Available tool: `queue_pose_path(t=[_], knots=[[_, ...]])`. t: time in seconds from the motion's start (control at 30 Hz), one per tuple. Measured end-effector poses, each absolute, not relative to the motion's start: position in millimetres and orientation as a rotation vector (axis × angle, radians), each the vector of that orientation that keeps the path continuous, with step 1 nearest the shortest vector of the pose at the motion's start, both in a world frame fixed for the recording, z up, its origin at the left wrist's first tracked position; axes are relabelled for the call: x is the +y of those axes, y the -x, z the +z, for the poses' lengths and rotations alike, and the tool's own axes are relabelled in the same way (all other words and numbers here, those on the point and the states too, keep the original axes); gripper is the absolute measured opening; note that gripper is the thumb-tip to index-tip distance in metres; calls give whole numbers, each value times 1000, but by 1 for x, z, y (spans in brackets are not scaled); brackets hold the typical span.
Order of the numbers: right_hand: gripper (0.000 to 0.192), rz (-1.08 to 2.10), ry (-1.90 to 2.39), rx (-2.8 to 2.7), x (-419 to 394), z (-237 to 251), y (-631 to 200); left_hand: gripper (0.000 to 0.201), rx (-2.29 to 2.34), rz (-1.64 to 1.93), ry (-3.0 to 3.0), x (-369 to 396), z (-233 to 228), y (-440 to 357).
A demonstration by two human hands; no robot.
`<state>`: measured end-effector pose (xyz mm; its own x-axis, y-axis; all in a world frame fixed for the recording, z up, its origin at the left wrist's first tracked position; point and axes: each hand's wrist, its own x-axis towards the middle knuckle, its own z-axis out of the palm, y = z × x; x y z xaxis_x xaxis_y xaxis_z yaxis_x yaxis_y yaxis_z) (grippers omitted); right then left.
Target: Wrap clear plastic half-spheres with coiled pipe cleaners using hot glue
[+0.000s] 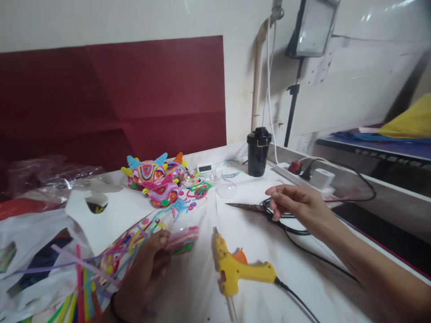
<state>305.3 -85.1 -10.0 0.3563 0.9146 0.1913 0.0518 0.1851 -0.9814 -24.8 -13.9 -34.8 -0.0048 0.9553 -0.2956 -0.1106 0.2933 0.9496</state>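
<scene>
My left hand [151,258] is closed in a pinch on a small curved piece with pink, red and green stripes [183,240], part of which looks clear. My right hand [289,202] hovers at the handles of dark scissors [247,207], its thumb and fingers drawn together; whether anything sits between them cannot be made out. The scissors lie on the white table, blades pointing left. Between my hands rests a yellow hot glue gun [235,269] on its side, nozzle pointing away and a glue stick out of its back end.
Striped, horned craft heads [158,179] sit behind my left hand among colourful scraps. Pipe cleaners [79,287] are heaped at the left. A black cup [258,152], a power strip [292,175] and a black flat device [380,237] stand or lie toward the right; black cords cross there.
</scene>
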Motion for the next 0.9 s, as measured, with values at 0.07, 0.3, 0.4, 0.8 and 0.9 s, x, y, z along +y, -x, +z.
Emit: queue_pose_path(t=[0.07,0.3,0.4,0.8,0.9], knots=[[46,839,1270,-1112,-82,-12,-297,37,1268,1031,-884,-14,-37,26],[34,700,1407,-1695,-41,-16,-266,26,1075,932,-956,-20,-35,23],[23,362,1515,-2042,0,-11,-245,25,997,910,-973,-19,-33,21],[30,243,1794,-2309,124,-34,-168,17,932,888,-1043,-15,-37,22],[31,330,1791,-2267,132,-39,-164,16,932,887,-1056,-13,-38,22]])
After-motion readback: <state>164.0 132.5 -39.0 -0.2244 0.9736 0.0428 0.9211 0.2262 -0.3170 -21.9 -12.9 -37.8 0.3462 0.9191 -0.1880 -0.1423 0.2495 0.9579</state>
